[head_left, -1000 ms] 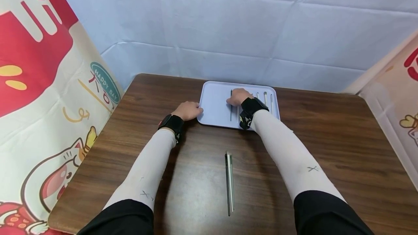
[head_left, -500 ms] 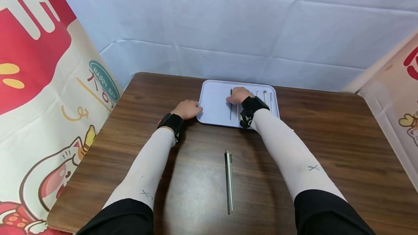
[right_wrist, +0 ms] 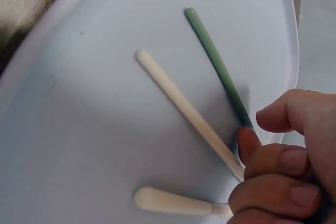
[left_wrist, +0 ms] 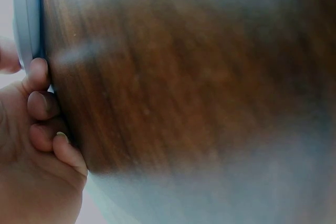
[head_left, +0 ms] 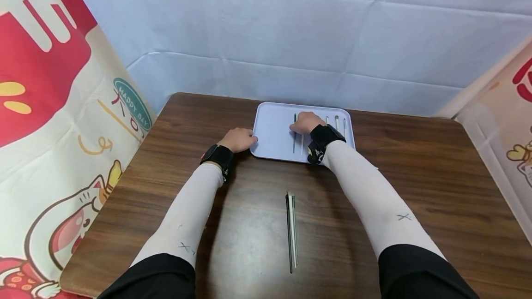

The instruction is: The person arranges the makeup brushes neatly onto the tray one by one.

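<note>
Curled at the near-left corner of a white tray (head_left: 274, 146), my left hand (head_left: 238, 140) pinches the tray's rim (left_wrist: 27, 19) between thumb and index finger. Over the tray, my right hand (head_left: 305, 122) has its thumb and index finger on either side of a slim green stick (right_wrist: 215, 59); the stick's far part is hidden by the fingers. Beside it lies a pale wooden stick (right_wrist: 184, 106), partly under the curled fingers. A thicker cream handle (right_wrist: 173, 201) also reaches beneath that hand.
Several slim sticks or brushes lie on the tray's right side, including one brush (head_left: 337, 123) with a dark tip. A small bundle of dark, white and green sticks (head_left: 292, 232) lies on the brown table (head_left: 249, 253) nearer the person. A pale cloth (head_left: 266, 36) hangs behind.
My right hand has shifted slightly to the right, and the top of the green stick has moved right with it. My left hand stays at the tray's corner.
</note>
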Demonstrator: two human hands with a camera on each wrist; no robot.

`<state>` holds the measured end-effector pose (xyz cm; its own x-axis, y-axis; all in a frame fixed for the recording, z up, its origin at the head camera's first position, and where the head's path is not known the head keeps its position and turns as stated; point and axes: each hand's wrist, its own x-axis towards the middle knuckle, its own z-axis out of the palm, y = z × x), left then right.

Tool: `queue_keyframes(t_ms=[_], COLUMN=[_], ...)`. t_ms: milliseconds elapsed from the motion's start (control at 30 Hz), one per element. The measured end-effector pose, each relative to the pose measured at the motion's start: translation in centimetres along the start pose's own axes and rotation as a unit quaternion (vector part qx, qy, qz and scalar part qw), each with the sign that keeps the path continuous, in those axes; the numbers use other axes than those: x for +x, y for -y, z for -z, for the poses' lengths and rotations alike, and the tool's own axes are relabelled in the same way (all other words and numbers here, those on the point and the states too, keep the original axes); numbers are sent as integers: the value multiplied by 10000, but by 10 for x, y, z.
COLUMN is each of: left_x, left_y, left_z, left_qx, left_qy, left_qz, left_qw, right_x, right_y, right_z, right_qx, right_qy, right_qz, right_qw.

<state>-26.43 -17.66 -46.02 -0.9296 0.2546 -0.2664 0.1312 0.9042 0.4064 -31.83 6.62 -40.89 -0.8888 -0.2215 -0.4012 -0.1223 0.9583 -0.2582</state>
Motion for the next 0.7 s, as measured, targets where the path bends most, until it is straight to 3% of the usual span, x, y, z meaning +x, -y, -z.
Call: queue_keyframes(t_ms=[333, 700], left_x=[3, -1], left_y=[1, -1], left_z=[-1, 4], left_qx=[-2, -10], left_qy=[22, 32], left_qz=[-50, -74], left_qw=[10000, 10000], right_x=[-4, -32], right_y=[0, 1], right_z=[4, 24], right_qx=[-43, -87], right_qy=[-96, -211], right_qz=[68, 344], right_qw=[9999, 9991])
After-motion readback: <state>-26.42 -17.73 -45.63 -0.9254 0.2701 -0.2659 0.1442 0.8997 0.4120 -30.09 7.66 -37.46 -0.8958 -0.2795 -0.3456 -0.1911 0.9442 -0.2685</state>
